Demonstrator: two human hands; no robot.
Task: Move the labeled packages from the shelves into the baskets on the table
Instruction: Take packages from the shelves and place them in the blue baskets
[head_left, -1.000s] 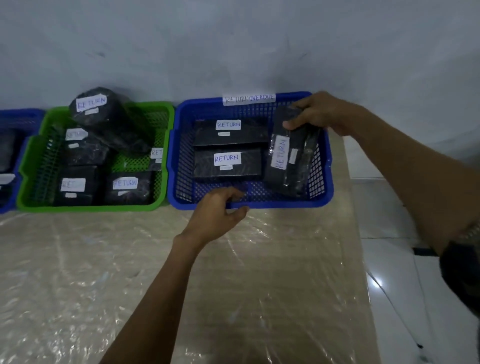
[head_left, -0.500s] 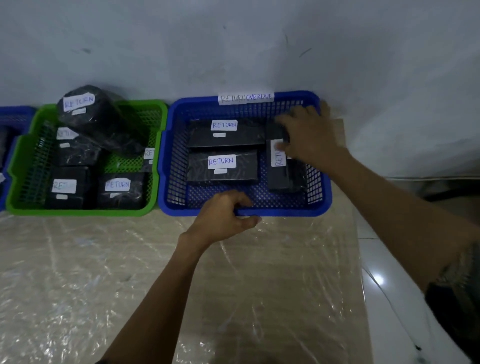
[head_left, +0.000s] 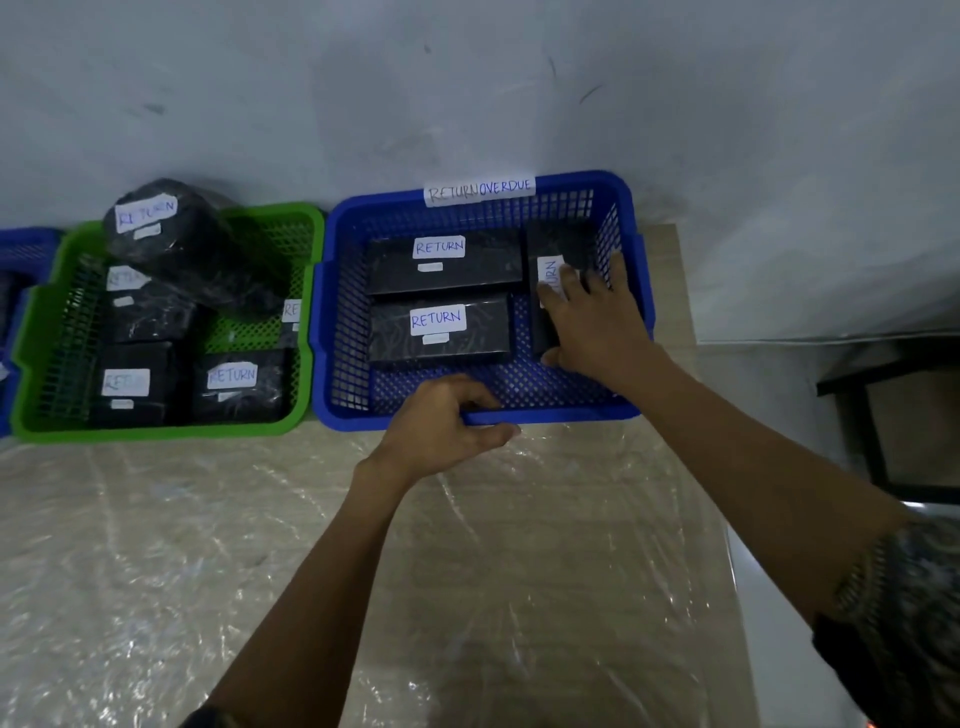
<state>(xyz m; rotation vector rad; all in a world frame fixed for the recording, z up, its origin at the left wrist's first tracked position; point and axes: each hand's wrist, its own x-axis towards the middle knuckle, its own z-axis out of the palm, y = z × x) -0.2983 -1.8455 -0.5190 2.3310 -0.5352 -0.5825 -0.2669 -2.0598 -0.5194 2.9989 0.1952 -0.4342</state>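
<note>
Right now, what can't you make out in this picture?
Head view only:
- third package's label in the big blue basket: partly covered by the right hand.
- Far-left basket: cut off by the frame edge.
- Small tags under RETURN labels: too small to read.
- Green basket's back label: half hidden by round bundle.

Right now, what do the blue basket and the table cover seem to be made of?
Blue basket: likely moulded plastic, slightly glossy; its walls are a regular lattice. Table cover: probably thin clear plastic film; it wrinkles and glints in the light.
</note>
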